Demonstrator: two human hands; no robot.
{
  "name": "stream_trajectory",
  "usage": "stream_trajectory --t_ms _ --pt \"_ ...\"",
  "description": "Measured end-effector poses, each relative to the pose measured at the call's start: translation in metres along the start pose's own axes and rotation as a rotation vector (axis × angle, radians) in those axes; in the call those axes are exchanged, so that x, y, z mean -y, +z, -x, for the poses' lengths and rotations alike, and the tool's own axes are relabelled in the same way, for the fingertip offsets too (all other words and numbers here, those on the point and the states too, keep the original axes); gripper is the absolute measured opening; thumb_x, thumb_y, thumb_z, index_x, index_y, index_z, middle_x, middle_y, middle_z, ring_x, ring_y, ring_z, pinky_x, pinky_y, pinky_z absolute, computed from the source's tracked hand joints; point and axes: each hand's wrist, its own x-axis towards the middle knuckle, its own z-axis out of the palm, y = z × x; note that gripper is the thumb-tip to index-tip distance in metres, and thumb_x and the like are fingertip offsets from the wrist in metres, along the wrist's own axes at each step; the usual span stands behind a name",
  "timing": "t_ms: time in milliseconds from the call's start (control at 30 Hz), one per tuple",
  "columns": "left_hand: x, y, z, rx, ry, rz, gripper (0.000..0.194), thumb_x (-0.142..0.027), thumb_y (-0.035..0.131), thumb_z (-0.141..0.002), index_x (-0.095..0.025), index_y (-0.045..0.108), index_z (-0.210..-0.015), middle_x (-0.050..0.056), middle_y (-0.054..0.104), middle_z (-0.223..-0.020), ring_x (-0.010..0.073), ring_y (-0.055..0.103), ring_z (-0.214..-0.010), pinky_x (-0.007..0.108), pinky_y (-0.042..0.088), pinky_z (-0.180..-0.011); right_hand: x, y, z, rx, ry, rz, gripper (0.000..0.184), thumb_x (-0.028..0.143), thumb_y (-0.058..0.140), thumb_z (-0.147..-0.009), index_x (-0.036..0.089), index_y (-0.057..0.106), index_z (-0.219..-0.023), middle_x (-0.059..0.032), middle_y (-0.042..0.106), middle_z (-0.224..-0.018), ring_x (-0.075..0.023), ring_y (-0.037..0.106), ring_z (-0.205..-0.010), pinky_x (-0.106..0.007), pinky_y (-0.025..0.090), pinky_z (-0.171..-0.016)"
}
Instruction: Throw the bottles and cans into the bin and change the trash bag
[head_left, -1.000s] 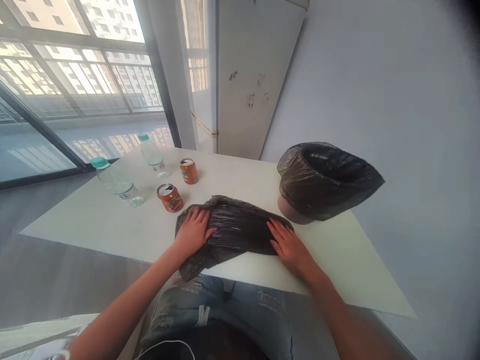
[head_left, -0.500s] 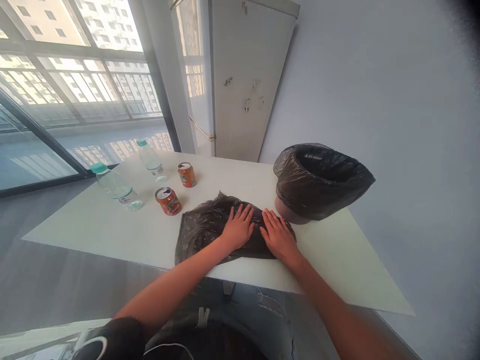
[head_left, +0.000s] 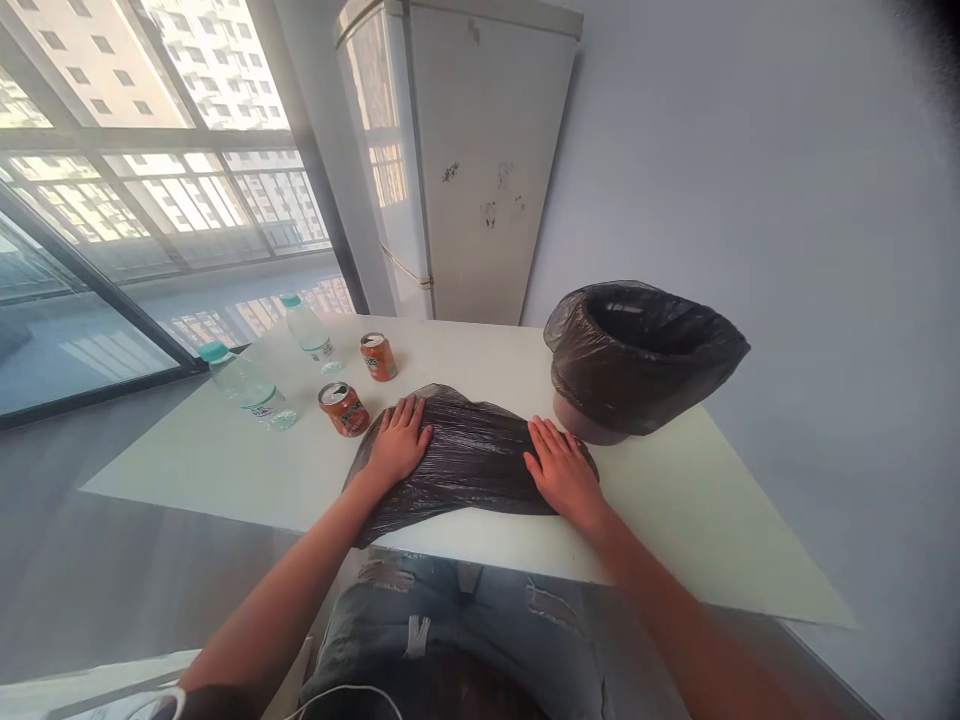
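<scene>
A black plastic garbage bag (head_left: 476,455) lies spread across the white table in front of me. My left hand (head_left: 400,440) rests flat on its left part, fingers stretched out. On the bag's right end lies my right hand (head_left: 561,468), also flat with the fingers extended. Between my hands the plastic is drawn into fine creases. Just behind my right hand stands a trash bin (head_left: 589,420) lined with another black bag (head_left: 652,370), which is folded over its rim.
Two orange drink cans (head_left: 344,409) (head_left: 378,357) stand left of the bag. Beyond them are two clear bottles with green caps (head_left: 251,390) (head_left: 307,333) on the white table (head_left: 187,470). A fridge (head_left: 487,150) and a wall are behind; windows are at left.
My left hand has slid left across the bag, and the crumpled plastic there is flatter and smoother. My right hand has stayed nearly in place. The view has shifted slightly.
</scene>
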Motion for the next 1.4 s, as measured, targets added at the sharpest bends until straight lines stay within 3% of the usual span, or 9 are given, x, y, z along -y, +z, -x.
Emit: stream_trajectory --t_ms 267,433,567,700,800,933,1100,1200,1400 --pt "0.004 0.000 -0.009 0.016 0.042 -0.007 0.067 -0.045 0.034 -0.109 -0.012 0.029 -0.167 0.017 0.030 -0.172 0.0370 0.027 -0.160 0.057 0.024 -0.129 0.002 -0.003 -0.001 -0.091 -0.009 -0.074 0.063 0.042 0.032 -0.110 0.011 0.034 -0.165 -0.0134 0.035 -0.169 -0.0301 0.032 -0.158 -0.056 0.029 -0.128" --pt "-0.016 -0.049 0.002 -0.169 0.115 -0.041 0.058 -0.035 0.040 -0.108 -0.010 0.044 -0.159 0.018 0.030 -0.172 0.0426 0.019 -0.161 0.061 0.023 -0.128 -0.001 -0.029 0.009 -0.303 -0.014 -0.177 0.041 0.035 0.039 -0.108 0.014 0.066 -0.130 -0.0169 0.066 -0.139 -0.0312 0.058 -0.132 -0.048 0.045 -0.115" --pt "-0.067 -0.078 0.051 -0.154 0.218 0.090 0.041 -0.031 0.047 -0.106 -0.021 0.064 -0.141 0.015 0.058 -0.149 0.0374 0.053 -0.138 0.056 0.046 -0.113 0.002 -0.029 0.039 -0.295 0.141 -0.078 0.038 0.045 0.047 -0.105 0.017 0.070 -0.113 -0.0176 0.069 -0.126 -0.0356 0.063 -0.113 -0.052 0.054 -0.097" --pt "-0.122 -0.051 0.106 0.029 0.368 0.298 0.077 -0.050 0.078 -0.088 -0.021 0.051 -0.153 0.017 0.059 -0.147 0.0375 0.056 -0.134 0.060 0.045 -0.114 0.028 -0.022 0.088 -0.249 0.321 0.092 0.041 0.050 0.048 -0.104 0.019 0.071 -0.116 -0.0202 0.069 -0.124 -0.0401 0.065 -0.104 -0.053 0.055 -0.076" --pt "-0.137 -0.022 0.125 0.098 0.434 0.336 0.105 -0.042 0.091 -0.074 -0.023 0.037 -0.161 0.018 0.052 -0.157 0.0407 0.046 -0.146 0.069 0.031 -0.124 0.049 -0.032 0.129 -0.173 0.267 0.008 0.037 0.050 0.052 -0.103 0.022 0.070 -0.120 -0.0178 0.071 -0.119 -0.0380 0.068 -0.100 -0.050 0.056 -0.072" --pt "-0.122 -0.013 0.127 0.119 0.517 0.377 0.066 -0.022 0.077 -0.087 -0.023 0.052 -0.147 0.014 0.057 -0.152 0.0340 0.046 -0.150 0.063 0.027 -0.129 0.048 -0.064 0.161 0.046 -0.065 -0.308 0.054 0.043 0.071 -0.097 0.030 0.055 -0.147 -0.0100 0.070 -0.128 -0.0296 0.068 -0.113 -0.043 0.059 -0.092" --pt "-0.093 -0.031 0.128 0.155 0.636 0.557 0.030 -0.007 0.056 -0.092 -0.023 0.065 -0.116 0.007 0.068 -0.139 0.0235 0.052 -0.146 0.053 0.026 -0.133 0.008 -0.074 0.153 0.056 -0.281 -0.054 0.103 0.010 0.084 -0.073 0.033 0.039 -0.162 -0.0080 0.039 -0.168 -0.0419 0.039 -0.149 -0.059 0.044 -0.113" --pt "-0.080 -0.044 0.130 0.187 0.655 0.640 0.030 -0.003 0.051 -0.092 -0.023 0.064 -0.111 0.005 0.068 -0.140 0.0205 0.051 -0.147 0.050 0.026 -0.133 0.003 -0.055 0.139 0.055 -0.380 0.023 0.098 0.009 0.078 -0.077 0.032 0.038 -0.164 -0.0071 0.034 -0.171 -0.0446 0.029 -0.154 -0.068 0.036 -0.115" --pt "-0.060 -0.047 0.138 0.039 0.568 0.726 0.028 -0.005 0.050 -0.094 -0.022 0.061 -0.113 0.009 0.068 -0.138 0.0215 0.055 -0.142 0.050 0.033 -0.130 0.046 -0.026 0.110 -0.069 -0.512 -0.110 0.071 0.001 0.053 -0.091 0.026 0.048 -0.157 -0.0089 0.047 -0.163 -0.0336 0.036 -0.154 -0.067 0.029 -0.123"
